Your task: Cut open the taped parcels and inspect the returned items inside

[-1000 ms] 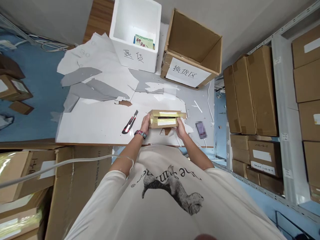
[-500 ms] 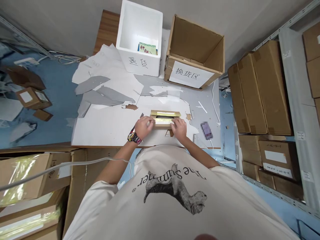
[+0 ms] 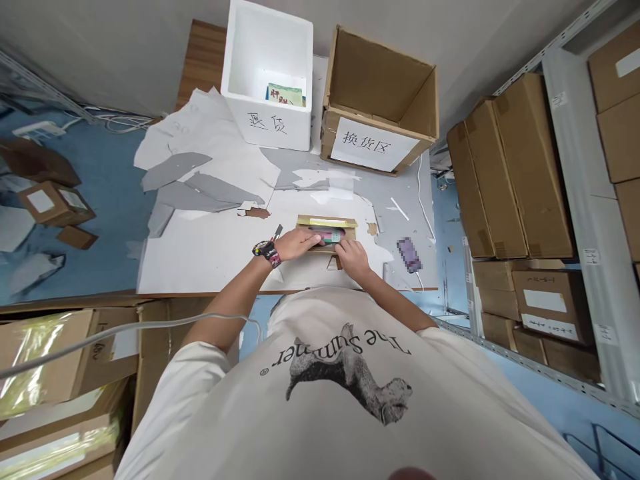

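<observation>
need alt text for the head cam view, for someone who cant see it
Head-worn view looking down: a person's left hand and right hand rest on a pink and green item inside a small open cardboard box. It sits on white and grey paper offcuts, with a white foam box labelled 退货 and a cardboard box labelled 换货区 beyond.

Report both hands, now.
Left hand: fingers laid over the pink-and-green item; grip cannot be told.
Right hand: curled against the item; grip cannot be told.
</observation>
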`<state>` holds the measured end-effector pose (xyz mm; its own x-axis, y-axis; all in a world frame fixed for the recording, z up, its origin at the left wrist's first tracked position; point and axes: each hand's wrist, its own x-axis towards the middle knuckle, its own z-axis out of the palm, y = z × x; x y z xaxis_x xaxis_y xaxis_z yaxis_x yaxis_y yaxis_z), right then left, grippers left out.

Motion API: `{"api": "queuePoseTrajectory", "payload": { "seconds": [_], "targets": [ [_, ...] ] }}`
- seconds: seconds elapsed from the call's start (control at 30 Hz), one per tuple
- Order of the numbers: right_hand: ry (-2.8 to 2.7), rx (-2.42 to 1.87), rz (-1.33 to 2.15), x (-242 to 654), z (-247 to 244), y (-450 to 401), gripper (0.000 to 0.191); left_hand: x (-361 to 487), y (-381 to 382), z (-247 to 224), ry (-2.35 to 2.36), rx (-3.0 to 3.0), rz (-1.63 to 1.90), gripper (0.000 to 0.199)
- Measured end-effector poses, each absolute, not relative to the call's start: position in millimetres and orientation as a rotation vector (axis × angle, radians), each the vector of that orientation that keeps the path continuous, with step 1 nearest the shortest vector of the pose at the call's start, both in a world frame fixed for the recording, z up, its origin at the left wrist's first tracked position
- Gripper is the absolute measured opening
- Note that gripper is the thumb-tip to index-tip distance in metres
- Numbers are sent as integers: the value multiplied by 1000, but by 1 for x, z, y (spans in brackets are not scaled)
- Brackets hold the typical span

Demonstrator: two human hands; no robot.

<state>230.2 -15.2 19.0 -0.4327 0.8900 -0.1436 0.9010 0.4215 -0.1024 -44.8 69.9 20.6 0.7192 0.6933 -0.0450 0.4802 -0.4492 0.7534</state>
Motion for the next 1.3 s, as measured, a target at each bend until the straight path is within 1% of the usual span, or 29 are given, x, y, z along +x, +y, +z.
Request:
{"api": "queuePoseTrajectory", "payload": {
  "seconds": [0.1,0.17,0.3,0.37,0.47,0.6,0.7,0.77,0.83,0.93,1.0,1.07,1.17,1.3],
  "targets": [
    [2572,1530,-281,225,23,-21,37,-43,72,17,808,2225,168,40],
    [2596,1481,-283,222,29,-24,39,-39,69,14,887,2365,87,34],
    [2679,1345,-317,224,43,-21,62,-33,60,18,978,2591,122,26],
    [2676,1328,-333,228,49,-14,62,-35,59,25,953,2657,159,25],
    [2648,1378,-311,234,55,1,55,-45,60,36,966,2727,179,26],
    [2464,1516,-295,244,60,15,47,-58,56,42,1022,2775,167,36],
    [2351,1528,-269,249,63,19,51,-64,50,41,1130,2743,194,52],
    [2416,1419,-247,248,64,20,55,-65,46,40,1209,2709,212,63],
    [2553,1213,-248,244,63,22,58,-67,44,40,1251,2688,202,74],
    [2601,1019,-258,236,62,26,58,-71,41,39,1284,2642,185,86],
    [2524,1121,-223,232,63,30,55,-76,38,38,1354,2582,209,93],
    [2437,1311,-151,231,65,34,55,-81,36,37,1428,2522,238,99],
    [2314,1458,-79,229,66,37,54,-85,32,35,1400,2495,238,102],
    [2249,1449,-164,209,56,40,49,-83,30,34,1310,2500,275,92]
  ]
}}
